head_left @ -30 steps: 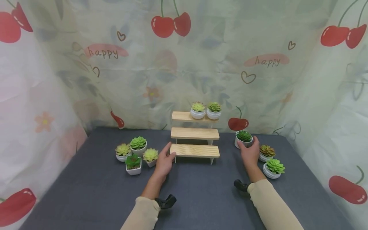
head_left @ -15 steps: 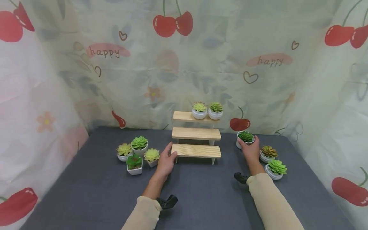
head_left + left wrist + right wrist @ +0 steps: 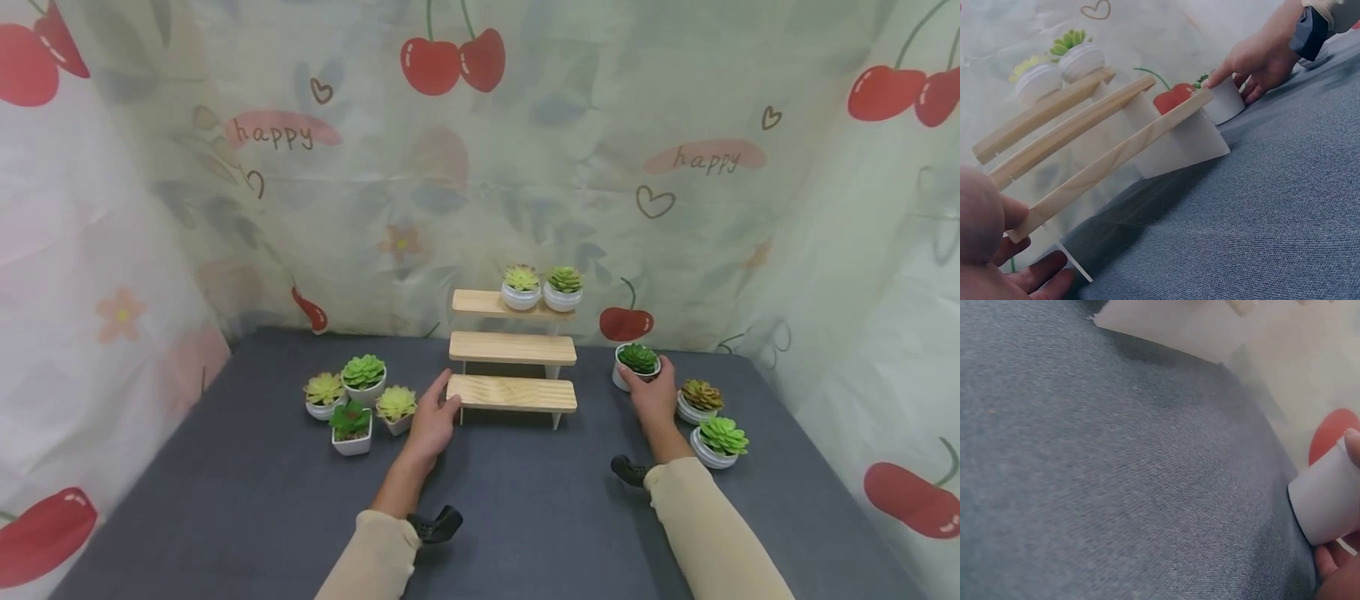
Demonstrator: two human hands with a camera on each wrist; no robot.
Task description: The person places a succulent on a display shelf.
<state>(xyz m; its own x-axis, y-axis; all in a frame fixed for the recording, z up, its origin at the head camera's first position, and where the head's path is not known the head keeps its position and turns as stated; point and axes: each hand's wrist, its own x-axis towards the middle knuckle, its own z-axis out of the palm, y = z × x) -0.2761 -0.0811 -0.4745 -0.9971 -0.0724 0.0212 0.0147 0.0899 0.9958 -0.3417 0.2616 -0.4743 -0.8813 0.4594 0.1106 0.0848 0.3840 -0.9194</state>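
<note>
A three-tier wooden display stand (image 3: 512,393) with white supports stands at the middle of the table. My left hand (image 3: 432,425) holds the left end of its lowest board, thumb at the top and fingers below, as the left wrist view shows. To the right of the stand, my right hand (image 3: 654,400) grips a round white pot with a dark green potted succulent (image 3: 638,359). In the right wrist view the white pot (image 3: 1325,497) is close over the cloth, with thumb and fingers around it. Two potted succulents (image 3: 521,288) sit on the right part of the top board.
Several potted succulents (image 3: 363,379) are grouped left of the stand, close to my left hand. Beside my right wrist stand a reddish-brown succulent (image 3: 701,400) and a bright green one (image 3: 718,442). A printed curtain (image 3: 337,225) encloses the dark grey table (image 3: 525,517).
The head view has shifted slightly. My right hand and the dark green succulent's pot have edged a little to the left; my left hand keeps its place on the stand.
</note>
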